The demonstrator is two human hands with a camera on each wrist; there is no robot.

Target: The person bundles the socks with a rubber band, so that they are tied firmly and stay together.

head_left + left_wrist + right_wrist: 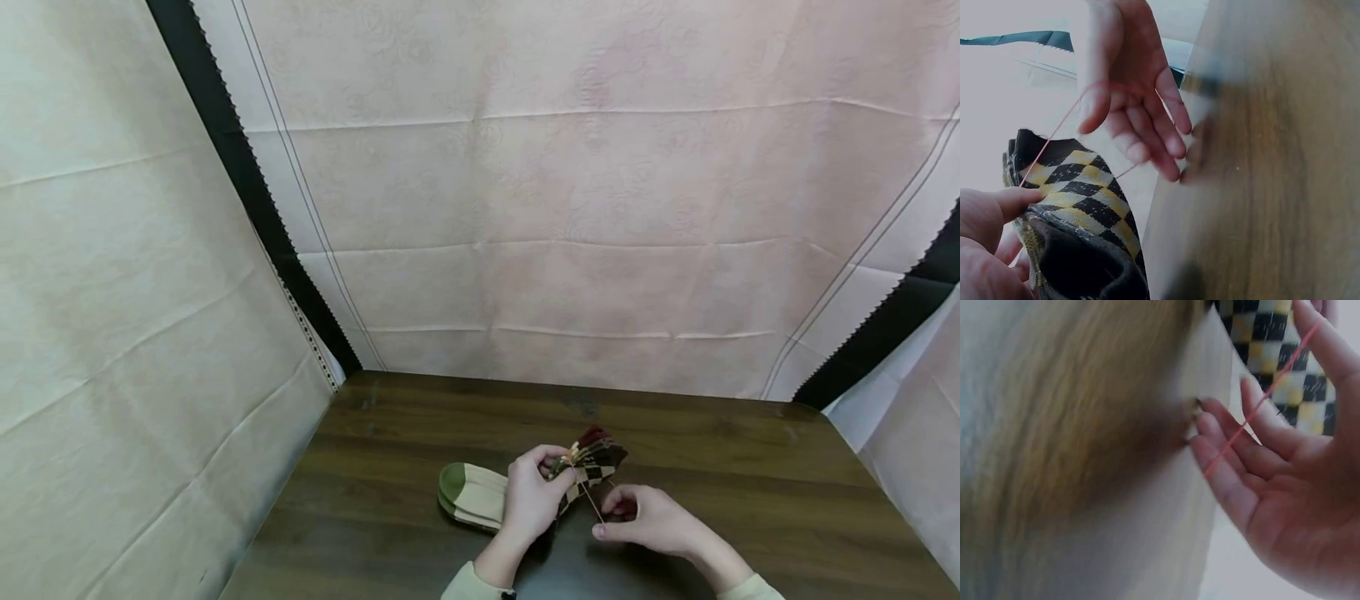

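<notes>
My left hand (528, 498) grips a gathered bundle of dark checked socks (595, 473) above the table, thumb on the near side. In the left wrist view the socks (1088, 194) show black, yellow and grey diamonds and an open dark cuff. A thin red rubber band (1054, 132) runs from under the left thumb out to my right hand (648, 518), which hooks it over thumb and bent fingers. Stretched across those fingers, the band (1272, 387) is taut in the right wrist view. The part of the band around the socks is mostly hidden by the left hand.
Cream socks with green ends (480, 493) lie on the brown wooden table (420, 417), just left of my left hand. Pale cloth hangings (562, 275) with dark strips stand behind the table and at both sides.
</notes>
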